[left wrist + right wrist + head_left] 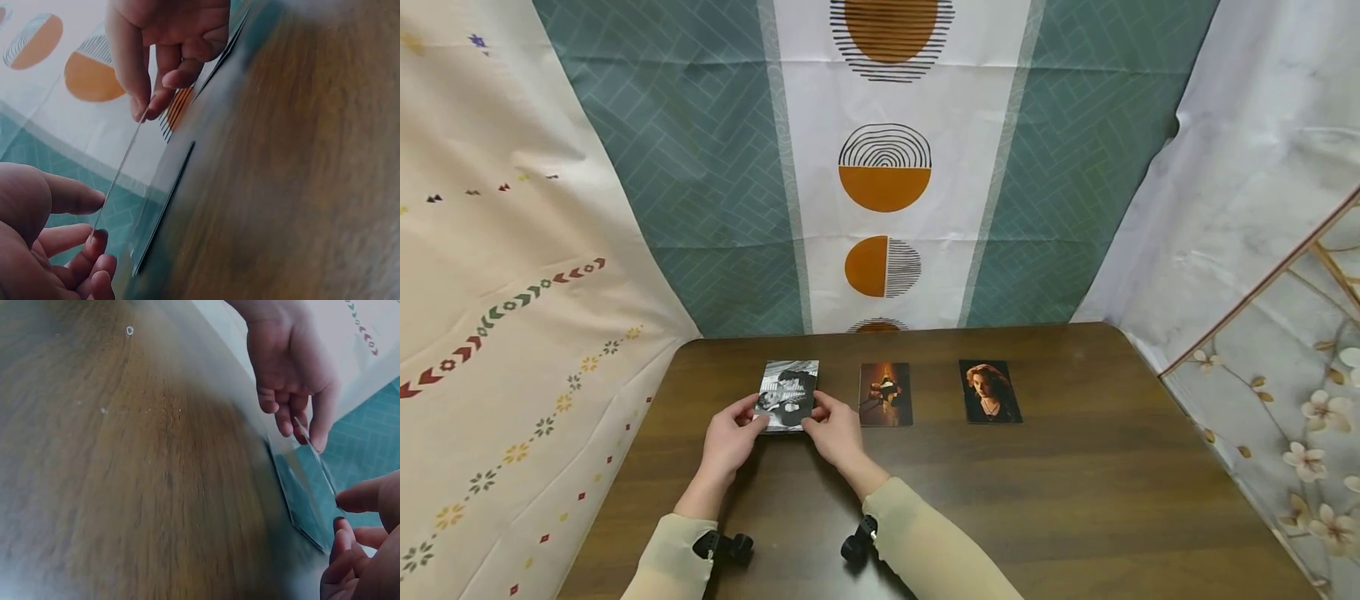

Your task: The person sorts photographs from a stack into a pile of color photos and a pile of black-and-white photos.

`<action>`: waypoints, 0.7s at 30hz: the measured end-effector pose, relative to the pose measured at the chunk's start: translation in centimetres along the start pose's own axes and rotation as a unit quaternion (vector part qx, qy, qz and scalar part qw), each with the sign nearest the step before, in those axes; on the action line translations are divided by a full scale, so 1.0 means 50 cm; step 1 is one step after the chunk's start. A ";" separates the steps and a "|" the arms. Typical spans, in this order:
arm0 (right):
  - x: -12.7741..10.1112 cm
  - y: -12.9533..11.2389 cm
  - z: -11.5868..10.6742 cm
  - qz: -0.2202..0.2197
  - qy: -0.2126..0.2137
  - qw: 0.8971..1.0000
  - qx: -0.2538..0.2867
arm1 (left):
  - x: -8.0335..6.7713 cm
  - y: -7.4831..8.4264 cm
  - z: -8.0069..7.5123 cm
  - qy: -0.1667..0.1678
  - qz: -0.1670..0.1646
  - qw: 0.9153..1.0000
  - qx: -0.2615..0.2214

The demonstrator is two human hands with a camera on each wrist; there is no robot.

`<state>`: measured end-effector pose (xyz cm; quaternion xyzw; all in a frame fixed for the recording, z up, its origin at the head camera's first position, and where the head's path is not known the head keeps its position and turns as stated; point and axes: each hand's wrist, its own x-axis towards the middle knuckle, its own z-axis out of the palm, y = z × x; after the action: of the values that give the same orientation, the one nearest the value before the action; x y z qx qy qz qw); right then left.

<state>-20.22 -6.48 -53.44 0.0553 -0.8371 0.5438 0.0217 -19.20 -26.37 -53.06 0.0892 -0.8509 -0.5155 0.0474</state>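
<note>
A black-and-white photo card (787, 392) showing people is held between both hands at the left of the table. My left hand (730, 439) pinches its left edge, thumb in front and fingers behind. On the opposite edge, my right hand (838, 433) has the same kind of pinch. The left wrist view shows the held card (119, 167) edge-on and tilted, raised above a dark flat card (164, 212) on the table. Just right of the right hand lies a warm-toned photo card (886, 396).
Farther right, a portrait photo card (990, 392) lies in the same row. The brown wooden table (1037, 508) ends at a patterned cloth (895, 100) behind it. Printed cloths also hang on the left and right. Small black devices (859, 543) are strapped at the wrists.
</note>
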 end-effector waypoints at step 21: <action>0.016 -0.005 0.042 0.018 0.003 0.998 -0.057 | 0.017 -0.029 -0.010 0.014 -0.024 1.000 -0.007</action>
<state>-20.93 -8.55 -54.00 0.0378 -0.8677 0.4954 0.0176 -19.80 -27.65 -54.10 0.1161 -0.8443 -0.5209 0.0476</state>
